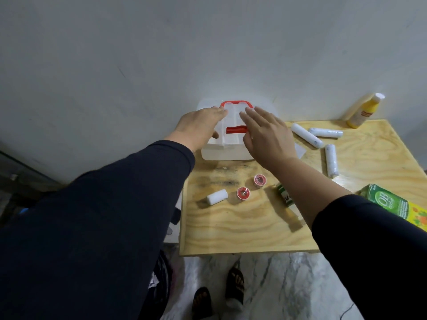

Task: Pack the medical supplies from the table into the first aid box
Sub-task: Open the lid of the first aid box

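1. Wooden table (242, 229): against the wall, carrying all the items.
2. First aid box (225, 151): translucent white, red handle, lid on, at the table's far left corner.
3. Left hand (199, 125): fingers spread flat, on the box's left side, gripping nothing.
4. Right hand (268, 135): fingers spread, over the box's right side, empty.
5. Green carton (392, 204): near and right of the box.
6. Yellow bottle (365, 110): right of the box, leaning on the wall.
7. Three bandage rolls (306, 135): just right of the box.
8. Short gauze roll (217, 197): nearer than the box.
9. Two red tape rolls (243, 193): nearer than the box.

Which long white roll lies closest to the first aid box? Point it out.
The diagonal long white roll, its upper end nearest the first aid box; the other two lie farther right.
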Tool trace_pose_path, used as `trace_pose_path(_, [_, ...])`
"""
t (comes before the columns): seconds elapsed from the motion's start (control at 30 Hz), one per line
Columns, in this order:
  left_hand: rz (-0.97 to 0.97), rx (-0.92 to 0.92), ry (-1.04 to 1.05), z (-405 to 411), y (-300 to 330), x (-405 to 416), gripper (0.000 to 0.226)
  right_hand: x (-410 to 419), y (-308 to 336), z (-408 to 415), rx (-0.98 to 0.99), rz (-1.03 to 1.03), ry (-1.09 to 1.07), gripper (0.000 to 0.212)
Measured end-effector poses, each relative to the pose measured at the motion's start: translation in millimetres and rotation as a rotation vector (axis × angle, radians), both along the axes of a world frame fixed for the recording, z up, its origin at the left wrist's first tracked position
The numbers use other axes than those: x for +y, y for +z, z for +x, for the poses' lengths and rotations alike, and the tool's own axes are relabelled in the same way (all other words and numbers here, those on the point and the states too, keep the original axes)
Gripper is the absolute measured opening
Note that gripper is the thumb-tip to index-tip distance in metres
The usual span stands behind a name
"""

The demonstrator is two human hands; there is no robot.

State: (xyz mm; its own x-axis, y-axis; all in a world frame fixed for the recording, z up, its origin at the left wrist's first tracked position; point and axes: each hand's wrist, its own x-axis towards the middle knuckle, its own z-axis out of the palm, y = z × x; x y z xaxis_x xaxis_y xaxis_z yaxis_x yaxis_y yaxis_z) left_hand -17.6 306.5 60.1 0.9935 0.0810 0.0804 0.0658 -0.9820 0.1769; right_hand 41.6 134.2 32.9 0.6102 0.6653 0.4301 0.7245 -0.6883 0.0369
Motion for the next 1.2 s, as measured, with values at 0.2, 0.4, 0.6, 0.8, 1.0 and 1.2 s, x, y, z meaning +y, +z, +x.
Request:
trace_pose_path(0.2, [0.039, 0.058, -0.017, 14.5, 20.8, 9.5, 0.053, -21.4, -1.8, 3.1, 0.225, 0.125, -0.323, 0.071])
trace_pose_path(0.4, [0.09, 0.056, 0.004, 34.1, 37.3, 14.9, 0.048, -12.9, -25.6, 12.2, 0.554, 0.104, -0.458, 0.069])
trace_pose_path(0.6, [0.079, -0.047, 0.043, 49.9, 38.4, 21.1, 0.05, 4.6, -34.1, 13.6, 0.676, -0.028, -0.44, 0.066])
trace_pose_path(0.8, [0.099, -0.273, 0.171, 76.7, 39.6, 20.4, 0.055, 8.5, -27.1, 6.4, 0.731, -0.015, -0.52, 0.07])
trace_pose_path(1.0, [0.139, -0.278, 0.243, 94.9, 42.2, 8.1, 0.053, 6.1, -25.6, 2.9, 0.719, -0.012, -0.541, 0.071])
trace_pose_path(1.2, [0.103, -0.196, 0.262, 95.4, 40.1, 2.8, 0.066, 1.5, -23.0, 1.6, 0.734, -0.016, -0.534, 0.072])
